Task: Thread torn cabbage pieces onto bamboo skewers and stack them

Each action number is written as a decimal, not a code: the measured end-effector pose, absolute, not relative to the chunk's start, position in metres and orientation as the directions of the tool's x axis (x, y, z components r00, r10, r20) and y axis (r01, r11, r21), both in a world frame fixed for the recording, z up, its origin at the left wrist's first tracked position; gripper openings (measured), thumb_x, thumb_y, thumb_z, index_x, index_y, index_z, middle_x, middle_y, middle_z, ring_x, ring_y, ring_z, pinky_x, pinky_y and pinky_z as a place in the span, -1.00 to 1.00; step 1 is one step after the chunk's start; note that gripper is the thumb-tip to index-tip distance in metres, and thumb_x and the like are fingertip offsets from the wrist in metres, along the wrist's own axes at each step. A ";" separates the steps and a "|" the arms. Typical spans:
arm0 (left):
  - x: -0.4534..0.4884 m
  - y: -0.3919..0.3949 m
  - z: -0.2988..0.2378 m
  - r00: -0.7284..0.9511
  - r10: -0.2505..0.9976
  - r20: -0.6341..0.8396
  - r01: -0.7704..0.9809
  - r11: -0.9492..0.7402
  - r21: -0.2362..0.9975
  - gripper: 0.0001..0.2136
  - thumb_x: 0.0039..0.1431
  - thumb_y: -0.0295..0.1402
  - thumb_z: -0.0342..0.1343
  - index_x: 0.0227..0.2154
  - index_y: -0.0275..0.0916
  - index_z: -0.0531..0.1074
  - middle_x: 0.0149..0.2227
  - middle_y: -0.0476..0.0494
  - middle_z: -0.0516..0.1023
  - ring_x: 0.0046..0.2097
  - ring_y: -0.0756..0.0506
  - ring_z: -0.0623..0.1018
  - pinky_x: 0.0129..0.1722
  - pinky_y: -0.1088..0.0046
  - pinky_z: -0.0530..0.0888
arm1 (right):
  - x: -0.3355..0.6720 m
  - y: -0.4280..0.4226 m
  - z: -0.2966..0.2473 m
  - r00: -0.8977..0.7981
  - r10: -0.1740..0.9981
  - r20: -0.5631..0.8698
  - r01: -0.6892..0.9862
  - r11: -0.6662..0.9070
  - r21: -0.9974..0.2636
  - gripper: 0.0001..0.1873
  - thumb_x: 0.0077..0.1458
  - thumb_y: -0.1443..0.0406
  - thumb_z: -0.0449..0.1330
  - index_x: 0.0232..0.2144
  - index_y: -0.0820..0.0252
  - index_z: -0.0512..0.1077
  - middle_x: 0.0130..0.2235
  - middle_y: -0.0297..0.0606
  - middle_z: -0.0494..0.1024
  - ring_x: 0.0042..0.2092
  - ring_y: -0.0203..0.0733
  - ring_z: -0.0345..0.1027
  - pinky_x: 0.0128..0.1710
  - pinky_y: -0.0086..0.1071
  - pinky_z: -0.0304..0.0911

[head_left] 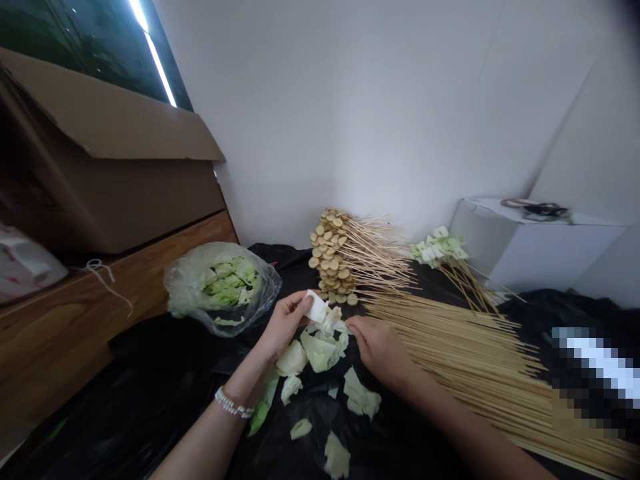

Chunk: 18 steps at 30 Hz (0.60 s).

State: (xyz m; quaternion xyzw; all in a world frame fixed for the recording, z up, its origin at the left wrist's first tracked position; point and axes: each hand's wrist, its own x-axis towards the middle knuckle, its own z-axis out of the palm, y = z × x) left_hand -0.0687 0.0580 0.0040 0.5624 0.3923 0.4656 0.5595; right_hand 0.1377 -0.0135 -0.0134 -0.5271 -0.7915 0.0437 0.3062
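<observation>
My left hand (293, 317) pinches a white piece of cabbage (316, 307) between thumb and fingers. Close beside it, my right hand (377, 343) is closed on what looks like a bamboo skewer, mostly hidden by the fingers and leaves. Cabbage pieces (331, 321) are bunched between the two hands. Just below them lies a larger pale green cabbage leaf (323, 350). More torn pieces, such as one cabbage leaf (361, 395) and another (337, 455), are scattered on the black plastic sheet (310, 460).
A clear plastic bag (183, 283) of cabbage stands at left. Skewered round slices (330, 253) are stacked at the wall. Bare bamboo skewers (465, 360) cover the right side; finished cabbage skewers (440, 247) lie behind. A cardboard box (140, 193) and a white box (540, 250) flank the area.
</observation>
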 end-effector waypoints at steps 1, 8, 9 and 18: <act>-0.068 0.058 0.003 0.254 0.964 0.080 -0.072 -0.064 0.995 -0.57 -0.02 -0.04 0.26 -0.16 -0.24 0.55 -0.31 -0.11 0.58 -0.34 -0.04 0.50 -0.36 0.49 0.46 | 0.137 -0.014 -0.014 -0.262 0.860 0.438 0.804 0.446 -0.394 -0.70 0.32 0.33 -0.12 -0.25 0.18 0.42 -0.30 -0.26 0.55 -0.24 -0.23 0.42 -0.22 -0.44 0.15; -0.063 0.057 -0.004 0.280 0.959 0.044 -0.106 -0.015 0.994 -0.53 -0.02 -0.03 0.26 -0.12 -0.25 0.55 -0.34 -0.12 0.57 -0.39 0.00 0.48 -0.42 0.56 0.42 | 0.133 -0.015 -0.021 -0.244 0.861 0.446 0.791 0.442 -0.422 -0.71 0.31 0.35 -0.11 -0.25 0.20 0.41 -0.29 -0.23 0.54 -0.22 -0.20 0.42 -0.20 -0.42 0.18; -0.062 0.057 -0.006 0.286 0.957 0.042 -0.114 -0.009 0.993 -0.53 -0.01 -0.04 0.26 -0.12 -0.25 0.55 -0.35 -0.12 0.57 -0.39 0.01 0.48 -0.42 0.57 0.42 | 0.132 -0.015 -0.021 -0.238 0.861 0.449 0.786 0.442 -0.432 -0.71 0.31 0.35 -0.11 -0.25 0.20 0.41 -0.29 -0.23 0.54 -0.22 -0.20 0.42 -0.20 -0.42 0.19; -0.056 0.054 -0.007 0.271 0.962 0.005 -0.147 0.036 0.989 -0.52 -0.06 -0.05 0.30 -0.13 -0.28 0.55 -0.39 -0.09 0.55 -0.46 0.04 0.44 -0.46 0.60 0.36 | 0.128 -0.015 -0.028 -0.211 0.838 0.503 0.768 0.461 -0.445 -0.73 0.30 0.36 -0.10 -0.25 0.18 0.41 -0.29 -0.21 0.55 -0.24 -0.21 0.43 -0.21 -0.43 0.23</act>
